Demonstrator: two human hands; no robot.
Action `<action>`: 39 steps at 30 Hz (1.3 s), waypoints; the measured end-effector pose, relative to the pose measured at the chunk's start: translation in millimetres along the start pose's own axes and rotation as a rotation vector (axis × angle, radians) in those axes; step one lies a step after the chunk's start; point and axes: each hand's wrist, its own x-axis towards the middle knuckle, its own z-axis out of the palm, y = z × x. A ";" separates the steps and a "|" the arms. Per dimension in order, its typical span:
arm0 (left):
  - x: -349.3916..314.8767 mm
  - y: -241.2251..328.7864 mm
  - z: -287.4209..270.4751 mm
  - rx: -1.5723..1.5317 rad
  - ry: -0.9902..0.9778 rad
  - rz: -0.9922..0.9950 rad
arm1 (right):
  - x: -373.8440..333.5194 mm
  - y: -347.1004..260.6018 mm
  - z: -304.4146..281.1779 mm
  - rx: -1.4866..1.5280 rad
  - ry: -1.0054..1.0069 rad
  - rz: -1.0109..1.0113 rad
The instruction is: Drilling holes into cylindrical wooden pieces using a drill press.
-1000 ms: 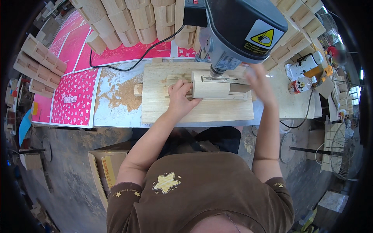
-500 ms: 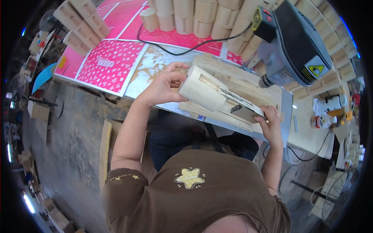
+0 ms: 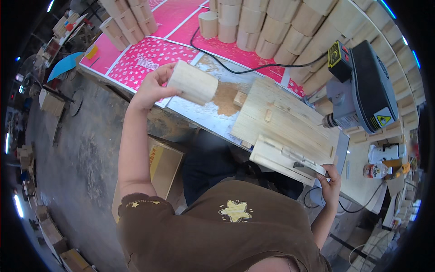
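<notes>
My left hand (image 3: 156,86) grips one end of a pale wooden cylinder (image 3: 194,83) and holds it above the left part of the bench. The cylinder is tilted, with its smooth round side in view. At the front right, my right hand (image 3: 330,180) pinches the outer end of a metal clamp (image 3: 304,162) with a dark tab. The clamp lies along a light wooden block (image 3: 272,152) at the front edge of a wide wooden board (image 3: 290,122). My right fingertips are partly hidden behind the clamp's end.
A drill press head (image 3: 362,90) stands over the board's right side. Stacked wooden cylinders (image 3: 249,22) line the back, with a black cable (image 3: 240,71) before them. Sawdust (image 3: 226,97) and a small wood block (image 3: 240,98) lie left of the board. A bottle (image 3: 377,170) stands at right.
My left hand has drawn the cylinder left, away from the clamp, and turned it so its slot no longer shows. My right hand stays at the clamp's end. The whole view has shifted.
</notes>
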 end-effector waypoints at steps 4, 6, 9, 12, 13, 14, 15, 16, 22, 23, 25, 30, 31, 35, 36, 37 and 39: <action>27.8 -2.4 -26.9 0.234 0.209 -0.188 | 6.3 22.7 8.3 -0.056 0.104 -0.087; 34.1 -8.9 -44.7 0.521 0.301 -0.212 | 6.0 37.3 4.6 0.000 0.124 -0.087; 44.2 -48.4 -62.5 0.831 0.472 -0.170 | 2.5 46.5 2.5 0.122 0.166 -0.028; 46.4 -93.5 -58.2 0.727 0.769 -0.058 | 3.1 48.0 2.2 0.204 0.157 0.079; 46.9 -99.1 -49.8 0.615 0.788 -0.029 | 2.4 49.5 2.4 0.201 0.139 0.151; 45.4 -99.5 -37.4 0.621 0.850 0.029 | 1.6 54.2 1.8 0.205 0.144 0.138; 41.8 -98.4 -27.1 0.632 0.913 0.089 | 1.3 61.0 1.7 0.210 0.136 0.151; 40.0 -101.5 -19.8 0.588 0.947 0.042 | 1.5 65.9 2.7 0.214 0.132 0.166; 45.4 -117.3 -40.1 0.403 0.898 -0.176 | 11.2 41.3 -2.2 0.253 0.106 0.318; 47.2 -116.4 -53.4 0.343 0.861 -0.182 | 11.4 44.6 -2.9 0.213 0.091 0.346; 55.0 -107.6 -93.3 0.364 0.942 -0.091 | 11.1 50.2 -6.2 0.208 0.096 0.351; 116.2 -66.4 -238.9 0.436 1.221 0.184 | 26.1 -5.5 -17.3 -0.196 -0.179 0.570; 130.5 -58.2 -267.8 0.516 1.272 0.253 | 26.7 -8.5 -17.5 -0.195 -0.177 0.573; 180.6 -30.1 -345.6 0.584 1.372 0.128 | 23.2 -6.6 -18.7 -0.169 -0.163 0.580; 190.0 -30.9 -363.3 0.587 1.365 0.127 | 25.6 -11.7 -17.2 -0.141 -0.154 0.624; 205.8 -35.2 -377.3 0.634 1.396 0.087 | 25.1 -16.5 -13.9 -0.115 -0.132 0.674; 218.4 -36.8 -404.1 0.691 1.426 0.044 | 22.7 -2.4 -14.8 -0.147 -0.173 0.675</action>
